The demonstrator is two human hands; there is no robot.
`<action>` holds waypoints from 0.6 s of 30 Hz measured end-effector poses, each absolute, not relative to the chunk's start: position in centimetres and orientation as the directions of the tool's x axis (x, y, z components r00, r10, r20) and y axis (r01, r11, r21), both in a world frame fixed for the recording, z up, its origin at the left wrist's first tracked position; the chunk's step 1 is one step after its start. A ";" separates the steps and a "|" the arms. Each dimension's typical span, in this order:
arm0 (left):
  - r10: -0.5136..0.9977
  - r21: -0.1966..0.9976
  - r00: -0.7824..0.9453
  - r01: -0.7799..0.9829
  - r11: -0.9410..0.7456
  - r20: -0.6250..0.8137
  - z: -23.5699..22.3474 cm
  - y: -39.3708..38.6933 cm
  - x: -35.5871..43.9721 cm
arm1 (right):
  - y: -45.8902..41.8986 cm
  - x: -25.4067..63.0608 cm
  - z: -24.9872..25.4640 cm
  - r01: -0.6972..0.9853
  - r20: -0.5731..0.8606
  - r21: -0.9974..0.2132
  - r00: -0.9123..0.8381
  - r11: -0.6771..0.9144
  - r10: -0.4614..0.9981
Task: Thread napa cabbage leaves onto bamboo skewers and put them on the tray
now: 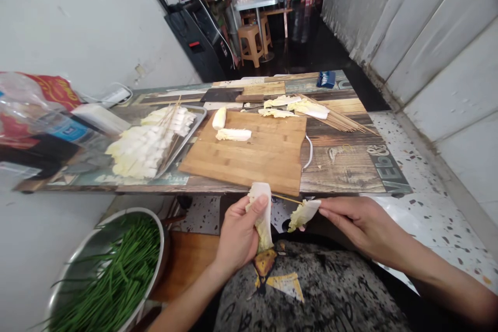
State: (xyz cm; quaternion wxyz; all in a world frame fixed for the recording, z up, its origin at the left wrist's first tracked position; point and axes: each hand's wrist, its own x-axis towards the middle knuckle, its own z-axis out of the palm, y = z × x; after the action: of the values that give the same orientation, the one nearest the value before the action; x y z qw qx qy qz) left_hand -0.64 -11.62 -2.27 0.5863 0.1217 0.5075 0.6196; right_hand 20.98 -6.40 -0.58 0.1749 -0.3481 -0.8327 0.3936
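Observation:
My left hand point(238, 233) is closed around a folded piece of napa cabbage point(261, 202), held upright just below the table's front edge. My right hand point(356, 223) pinches a thin bamboo skewer point(288, 199) with another cabbage piece point(302, 214) threaded on it; the skewer's tip points left toward the piece in my left hand. Both hands hover over my lap. On the table ahead lies a wooden cutting board point(257, 158) with two cut cabbage pieces point(233, 134) near its far left corner.
A metal tray point(191, 132) of skewered cabbage sits left of the board. Loose skewers point(342, 120) and cabbage leaves point(307, 108) lie at the far right. A metal bowl of green chives point(112, 270) stands on a low stool at lower left. Plastic stools point(252, 44) stand beyond.

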 end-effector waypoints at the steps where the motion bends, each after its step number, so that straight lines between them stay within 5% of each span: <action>1: 0.849 0.770 -0.282 -0.605 0.205 -0.447 -2.3 -11.6 -0.6 | -6.4 21.0 -0.6 0.445 0.007 -0.783 -0.693 0.435 0.721; 18: 0.884 0.825 -0.255 -0.523 0.213 -0.391 -2.9 -12.1 -0.8 | -6.3 21.1 -0.5 0.448 0.020 -0.773 -0.691 0.450 0.722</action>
State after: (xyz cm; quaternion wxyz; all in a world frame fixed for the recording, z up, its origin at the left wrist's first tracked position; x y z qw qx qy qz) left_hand -0.77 -12.05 -2.94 0.5843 0.1755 0.5150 0.6021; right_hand 21.10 -6.33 -0.50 0.1761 -0.3512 -0.8330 0.3895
